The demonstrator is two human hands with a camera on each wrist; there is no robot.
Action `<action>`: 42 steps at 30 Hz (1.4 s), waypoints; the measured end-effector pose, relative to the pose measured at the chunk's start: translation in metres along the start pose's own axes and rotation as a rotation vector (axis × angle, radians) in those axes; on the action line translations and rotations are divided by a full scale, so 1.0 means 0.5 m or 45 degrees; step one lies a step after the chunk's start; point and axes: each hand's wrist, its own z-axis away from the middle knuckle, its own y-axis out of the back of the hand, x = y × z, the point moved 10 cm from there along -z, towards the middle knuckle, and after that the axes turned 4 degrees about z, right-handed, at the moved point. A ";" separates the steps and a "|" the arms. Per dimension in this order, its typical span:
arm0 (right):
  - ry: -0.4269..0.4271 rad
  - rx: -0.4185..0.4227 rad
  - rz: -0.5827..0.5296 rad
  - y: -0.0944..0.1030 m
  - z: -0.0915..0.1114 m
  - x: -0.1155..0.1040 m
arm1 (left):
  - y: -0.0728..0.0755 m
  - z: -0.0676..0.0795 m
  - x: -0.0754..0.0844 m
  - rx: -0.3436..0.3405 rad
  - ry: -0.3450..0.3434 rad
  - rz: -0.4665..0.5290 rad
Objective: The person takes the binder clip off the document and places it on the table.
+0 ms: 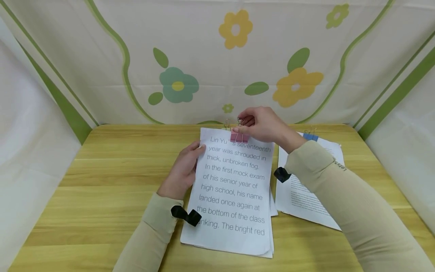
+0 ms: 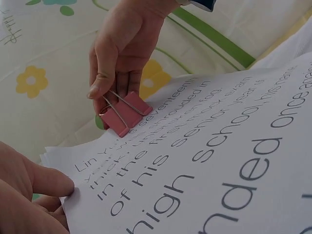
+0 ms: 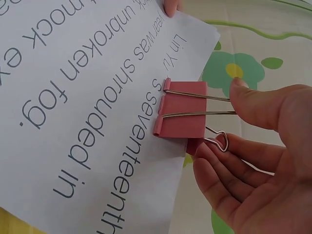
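Note:
A stack of printed sheets (image 1: 231, 181) is tilted up over the table in the head view, its large text facing me. My left hand (image 1: 181, 168) grips the upper left edge, thumb (image 2: 53, 181) on the front and fingers behind. At the top edge sits a pink binder clip (image 3: 184, 109), its body over the paper. My right hand (image 1: 263, 122) pinches the clip's wire handles, with the thumb (image 3: 256, 105) on the front handle and fingers at the rear one. The far side of the clip is partly hidden.
To the right, under my right forearm, lies another printed stack (image 1: 307, 200) with a blue binder clip (image 1: 310, 136) at its top. Thin wire handles (image 1: 227, 122) show behind the held sheets. A flowered cloth (image 1: 210, 49) stands behind the wooden table (image 1: 112, 181).

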 end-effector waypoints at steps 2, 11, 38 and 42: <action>0.002 0.020 -0.024 0.001 -0.001 0.000 | 0.000 0.001 0.000 0.000 -0.002 -0.023; -0.028 0.148 -0.154 0.028 0.006 0.008 | -0.007 0.001 -0.006 -0.016 0.023 -0.149; -0.348 0.217 -0.430 0.088 0.124 0.243 | 0.137 0.022 0.061 0.152 0.030 -0.368; -0.400 0.258 -0.583 0.089 0.153 0.329 | 0.171 0.029 0.070 0.190 0.048 -0.413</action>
